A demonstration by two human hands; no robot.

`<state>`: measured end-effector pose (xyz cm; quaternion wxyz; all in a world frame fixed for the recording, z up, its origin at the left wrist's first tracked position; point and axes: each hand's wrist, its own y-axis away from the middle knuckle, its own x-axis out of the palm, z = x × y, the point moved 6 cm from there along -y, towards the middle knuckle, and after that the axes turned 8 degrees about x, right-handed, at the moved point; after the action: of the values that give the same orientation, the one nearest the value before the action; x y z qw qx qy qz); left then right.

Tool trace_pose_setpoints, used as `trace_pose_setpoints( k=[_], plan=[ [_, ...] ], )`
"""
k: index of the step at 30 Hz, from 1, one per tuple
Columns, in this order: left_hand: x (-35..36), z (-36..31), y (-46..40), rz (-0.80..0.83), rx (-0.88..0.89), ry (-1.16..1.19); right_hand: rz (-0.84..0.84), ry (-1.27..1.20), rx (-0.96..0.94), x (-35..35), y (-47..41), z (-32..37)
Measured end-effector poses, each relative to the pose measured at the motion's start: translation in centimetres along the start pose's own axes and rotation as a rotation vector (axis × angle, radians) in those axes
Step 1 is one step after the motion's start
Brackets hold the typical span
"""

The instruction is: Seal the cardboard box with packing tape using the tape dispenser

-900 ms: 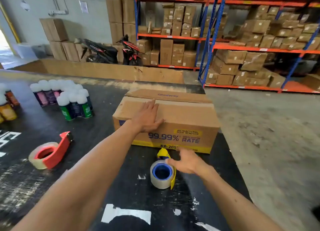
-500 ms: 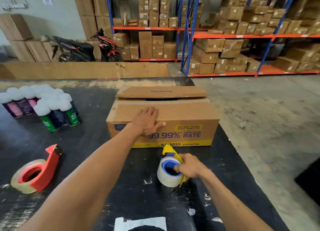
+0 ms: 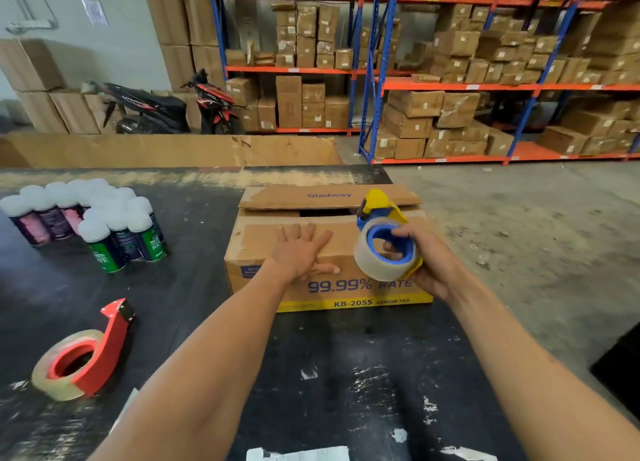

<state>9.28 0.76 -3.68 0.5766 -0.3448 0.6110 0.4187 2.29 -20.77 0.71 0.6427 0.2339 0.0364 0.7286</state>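
A person's left hand [image 3: 300, 253] lies flat, fingers spread, on the near top flap of a cardboard box [image 3: 329, 253] on a black table [image 3: 346, 374] in a warehouse, the thumb hooked over the box's front edge. The hand grips nothing; it only presses on the flap. The right hand [image 3: 429, 263] holds a yellow tape dispenser [image 3: 386, 239] in the air above the box's near right corner, fingers closed through the blue core of its clear tape roll and the palm against the yellow frame. The dispenser's yellow head points up and away, towards the far flap.

The box sits in the middle of the table, its front printed "99.99% RATE" above a yellow band reading "KB-2055 LEMON TEA". Its far flap, marked "Glodway", is tilted slightly up, and a dark gap shows between it and the near flap, so the top seam stands open and untaped.

On the near left of the table lies a second, red dispenser [image 3: 86, 353] with its own roll of tape, well apart from both hands. Farther left, a cluster of spray cans [image 3: 104, 225] with white caps stands upright; the nearest carry green labels, the ones behind pink and purple. White scuffs and scraps of paper mark the tabletop close to the camera.

Beyond the table a long sheet of cardboard [image 3: 173, 151] stands on edge. Behind it a black and red scooter [image 3: 166, 107] is parked against stacked cartons, and to the right blue and orange racks [image 3: 381, 80] hold many more brown cartons above a bare concrete floor [image 3: 519, 218].
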Motion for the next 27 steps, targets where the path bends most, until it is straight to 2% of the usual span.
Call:
trace_pose_setpoints(
  k=[4,7,9,11,14,16,18,20,21,24,27],
  plan=[
    [0.4,-1.3,1.5,-0.022,-0.006,-0.003,-0.080,0.282,-0.180,1.1,-0.4,3.6],
    [0.4,-2.2,2.6,0.013,-0.017,0.051,-0.046,0.390,-0.301,2.4,-0.3,4.9],
    [-0.7,-2.5,3.4,0.018,-0.006,0.169,-0.044,0.428,-0.406,2.8,0.1,5.4],
    [-3.2,-2.2,4.4,-0.113,-0.040,0.531,-0.045,0.465,-0.484,2.7,0.7,6.0],
    [-6.5,-0.7,5.7,-0.372,-0.120,1.402,-0.041,0.550,-0.601,2.6,1.5,7.5],
    [-7.6,-0.1,5.7,-0.402,-0.117,1.789,-0.041,0.594,-0.739,2.4,2.0,8.9],
    [-8.8,-0.1,5.6,-0.380,-0.063,2.016,-0.056,0.752,-0.943,2.6,2.2,9.8],
    [-10.4,-0.6,5.6,-0.400,-0.020,2.102,-0.055,1.006,-1.079,3.3,1.2,9.3],
    [-10.9,-0.9,5.5,-0.413,-0.029,2.086,-0.049,1.096,-1.077,3.5,0.3,8.7],
    [-11.2,-0.6,5.3,-0.486,-0.196,1.968,-0.005,1.111,-1.049,3.7,-1.8,8.0],
    [-10.9,1.1,5.2,-0.542,-0.307,2.031,0.051,1.071,-1.083,4.8,-2.9,9.0]
  ],
)
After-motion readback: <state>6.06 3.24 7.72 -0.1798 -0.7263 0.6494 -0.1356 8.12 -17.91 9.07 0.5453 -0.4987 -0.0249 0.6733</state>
